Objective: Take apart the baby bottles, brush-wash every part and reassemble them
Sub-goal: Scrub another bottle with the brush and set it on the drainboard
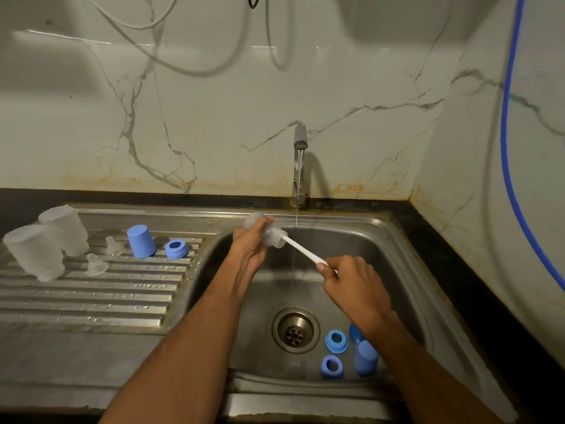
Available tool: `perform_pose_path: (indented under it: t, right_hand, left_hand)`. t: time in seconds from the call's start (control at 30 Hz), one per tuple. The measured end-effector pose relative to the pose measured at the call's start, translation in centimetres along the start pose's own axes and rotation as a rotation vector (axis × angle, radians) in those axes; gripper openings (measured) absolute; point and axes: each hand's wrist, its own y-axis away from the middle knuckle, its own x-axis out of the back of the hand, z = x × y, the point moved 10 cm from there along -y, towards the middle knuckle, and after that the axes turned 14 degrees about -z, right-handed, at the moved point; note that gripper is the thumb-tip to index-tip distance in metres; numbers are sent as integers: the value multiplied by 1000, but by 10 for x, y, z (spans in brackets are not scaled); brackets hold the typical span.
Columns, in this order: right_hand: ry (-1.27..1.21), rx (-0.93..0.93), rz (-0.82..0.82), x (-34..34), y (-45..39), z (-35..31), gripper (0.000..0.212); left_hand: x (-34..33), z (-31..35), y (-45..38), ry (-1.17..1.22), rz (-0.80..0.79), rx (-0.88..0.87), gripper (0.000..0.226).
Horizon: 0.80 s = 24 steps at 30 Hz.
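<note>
Risk begins close to us, under our right wrist: two blue collars [336, 341] and [331, 366] and a blue cap [365, 358] lie on the floor of the sink [403, 246], beside the drain [295, 330]. Another blue piece [354, 332] is half hidden behind the forearm, and we cannot tell what it is. If the water rises or we drop something, these small parts can slide toward the drain.

Our right hand [351, 280] has its fingers curled round the end of the white brush handle [301, 249]. The handle is thin and probably wet, so we judge it can turn or slip in this grip when we push hard.

Our left hand [249, 243] wraps round a clear bottle [263, 228], held tilted above the basin with its mouth toward the right hand. The brush head [276, 237] sits at this mouth; how deep it goes we cannot tell. A wet, smooth bottle can escape from the fingers and fall onto the parts below.

Just beyond the right hand, a thin stream falls from the tap [300, 142], passing near the handle. It may splash outward if the bottle crosses it.

Far to the left of the left hand, on the ribbed drainboard [91, 301], stand two clear bottles [65, 229] and [35, 252], two nipples [114, 246] and [96, 264], a blue cap [140, 241] and a collar [176, 248]. The nearer bottle stands near the edge, so a careless elbow may tip it.
</note>
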Motion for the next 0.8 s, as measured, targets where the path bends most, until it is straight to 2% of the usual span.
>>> perform_pose_path:
  t: [0.2,0.33,0.47,0.6,0.7,0.8]
  right_hand:
    - [-41,-37,-107,-8,-4,4,33]
    - [-212,39,-206,-12,-3,0,34]
    - [-266,93,-147,-4,-2,3,38]
    - [-190,14,-90,-7,3,4,30]
    - [-171,-47,-123,-9,1,8,32]
    - [-219,-24,-189,-14,-3,4,37]
  left_hand:
    - [-7,-4,-7,-95,-69,-7,21]
    - [6,-1,-10,-44,-38,-8,34]
    - [5,-2,-5,22,-25,12,52]
    - [6,-11,-7,29,-17,43,55]
    - [6,-11,-12,-25,4,37,53]
    - [9,-1,-12,-15,15,-2,50]
